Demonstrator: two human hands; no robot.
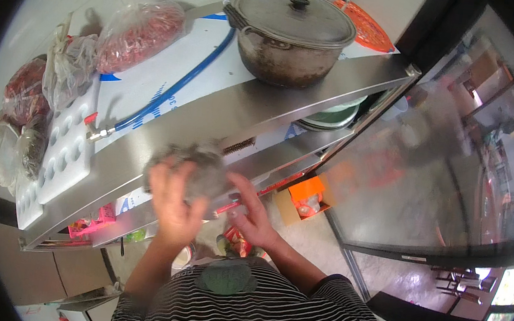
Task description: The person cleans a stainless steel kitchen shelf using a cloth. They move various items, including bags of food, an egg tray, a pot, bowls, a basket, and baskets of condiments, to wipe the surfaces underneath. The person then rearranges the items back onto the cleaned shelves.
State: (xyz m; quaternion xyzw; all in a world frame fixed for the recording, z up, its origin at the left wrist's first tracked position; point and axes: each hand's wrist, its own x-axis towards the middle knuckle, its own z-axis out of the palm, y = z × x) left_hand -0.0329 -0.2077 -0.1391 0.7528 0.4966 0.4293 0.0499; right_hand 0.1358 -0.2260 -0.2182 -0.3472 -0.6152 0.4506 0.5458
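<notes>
My left hand (177,199) is on a blurred grey bundle (204,169), which looks like thin plastic or cloth, at the front edge of the stainless steel shelf (185,125). To the right of the bundle is my right hand (253,216), fingers spread, holding nothing that shows. A lidded metal pot (291,56) stands farther back on the shelf. A blue hose (186,78) with a red-handled valve (92,119) lies to the left of the pot. Motion blur hides how the bundle is gripped.
Plastic bags of reddish food (141,35) and white foam trays (67,154) line the left side. An orange plastic basket (365,26) is behind the pot. Lower shelves hold green bowls (337,115) and a pink basket (95,223). A cardboard box (296,214) sits on the floor beside a glass door.
</notes>
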